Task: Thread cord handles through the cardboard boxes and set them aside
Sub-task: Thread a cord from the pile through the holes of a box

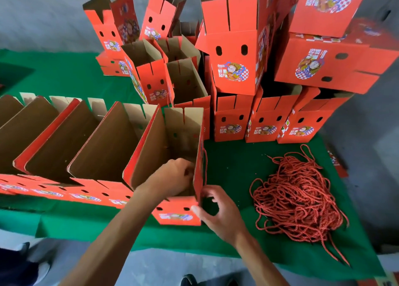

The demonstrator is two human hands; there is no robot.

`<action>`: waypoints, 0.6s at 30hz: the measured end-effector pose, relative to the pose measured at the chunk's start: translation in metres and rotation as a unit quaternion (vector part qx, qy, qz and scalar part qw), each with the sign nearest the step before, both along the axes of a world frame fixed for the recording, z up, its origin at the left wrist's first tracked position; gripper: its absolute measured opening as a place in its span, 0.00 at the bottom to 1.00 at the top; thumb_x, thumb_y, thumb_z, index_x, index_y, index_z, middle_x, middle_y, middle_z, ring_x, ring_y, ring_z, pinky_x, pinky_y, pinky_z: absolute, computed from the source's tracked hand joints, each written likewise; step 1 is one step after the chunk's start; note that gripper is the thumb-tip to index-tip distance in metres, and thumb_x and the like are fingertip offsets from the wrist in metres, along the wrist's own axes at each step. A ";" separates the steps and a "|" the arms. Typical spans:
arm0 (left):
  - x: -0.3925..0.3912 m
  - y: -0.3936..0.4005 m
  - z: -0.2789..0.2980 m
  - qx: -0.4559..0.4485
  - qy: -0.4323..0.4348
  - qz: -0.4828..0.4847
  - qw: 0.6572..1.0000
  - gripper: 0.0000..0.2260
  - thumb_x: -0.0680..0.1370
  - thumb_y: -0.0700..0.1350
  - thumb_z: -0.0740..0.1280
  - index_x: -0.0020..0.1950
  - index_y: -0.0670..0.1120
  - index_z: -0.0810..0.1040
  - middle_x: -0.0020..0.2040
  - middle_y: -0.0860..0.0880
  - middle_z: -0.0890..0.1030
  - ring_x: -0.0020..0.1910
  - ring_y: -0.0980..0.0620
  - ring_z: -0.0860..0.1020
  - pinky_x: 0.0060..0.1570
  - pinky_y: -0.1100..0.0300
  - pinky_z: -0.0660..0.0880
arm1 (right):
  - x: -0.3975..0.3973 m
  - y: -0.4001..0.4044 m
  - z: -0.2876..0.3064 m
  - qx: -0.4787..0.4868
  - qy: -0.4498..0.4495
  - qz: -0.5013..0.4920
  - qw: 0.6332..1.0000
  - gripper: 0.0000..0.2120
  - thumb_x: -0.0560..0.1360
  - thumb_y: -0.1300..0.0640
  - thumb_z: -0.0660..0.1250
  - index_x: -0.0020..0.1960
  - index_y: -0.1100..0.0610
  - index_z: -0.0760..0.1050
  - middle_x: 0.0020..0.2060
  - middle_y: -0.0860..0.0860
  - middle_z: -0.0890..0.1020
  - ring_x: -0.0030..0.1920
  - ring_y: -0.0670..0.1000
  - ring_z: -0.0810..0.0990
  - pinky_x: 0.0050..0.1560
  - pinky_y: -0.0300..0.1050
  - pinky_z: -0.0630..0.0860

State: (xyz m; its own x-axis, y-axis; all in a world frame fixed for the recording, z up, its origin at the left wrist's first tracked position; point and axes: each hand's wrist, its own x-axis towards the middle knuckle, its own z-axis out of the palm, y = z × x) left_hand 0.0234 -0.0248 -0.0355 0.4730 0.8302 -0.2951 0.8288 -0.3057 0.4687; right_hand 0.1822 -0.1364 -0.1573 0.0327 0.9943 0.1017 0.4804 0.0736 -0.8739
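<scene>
Left hand (172, 173) fingers curled inside box (179, 216); right hand (216, 212) fingers pinching cord (204, 165); one cord pile (298, 197).

Red boxes (179, 215) – brown inside – red cords (298, 199), green cloth (233, 162)

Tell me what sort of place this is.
Probably a packing or box-assembly workstation: rows of open red cardboard boxes on a green-covered table, a stack of boxes behind, and a heap of red cords.
</scene>
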 end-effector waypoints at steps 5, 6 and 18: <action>-0.011 -0.009 0.011 -0.097 -0.048 -0.023 0.994 0.33 0.76 0.77 0.53 0.48 0.51 0.81 0.41 0.51 0.84 0.40 0.54 0.82 0.46 0.52 0.77 | 0.020 0.003 -0.012 0.094 -0.088 -0.194 0.973 0.12 0.79 0.49 0.71 0.40 0.51 0.75 0.36 0.43 0.79 0.37 0.44 0.78 0.38 0.47 0.77; -0.011 -0.011 0.009 -0.090 -0.039 -0.040 0.994 0.33 0.74 0.79 0.53 0.52 0.53 0.82 0.44 0.53 0.85 0.42 0.56 0.82 0.46 0.54 0.78 | 0.021 0.003 -0.013 0.114 -0.112 -0.179 0.971 0.12 0.80 0.49 0.71 0.40 0.52 0.75 0.35 0.43 0.78 0.36 0.44 0.77 0.36 0.48 0.76; 0.040 -0.005 0.027 0.109 0.079 -0.145 0.980 0.13 0.85 0.48 0.60 0.66 0.48 0.79 0.60 0.48 0.83 0.58 0.44 0.81 0.56 0.51 0.76 | -0.041 -0.022 -0.015 0.078 -0.279 -0.060 0.955 0.35 0.71 0.56 0.74 0.76 0.41 0.70 0.77 0.63 0.66 0.65 0.62 0.79 0.61 0.52 0.80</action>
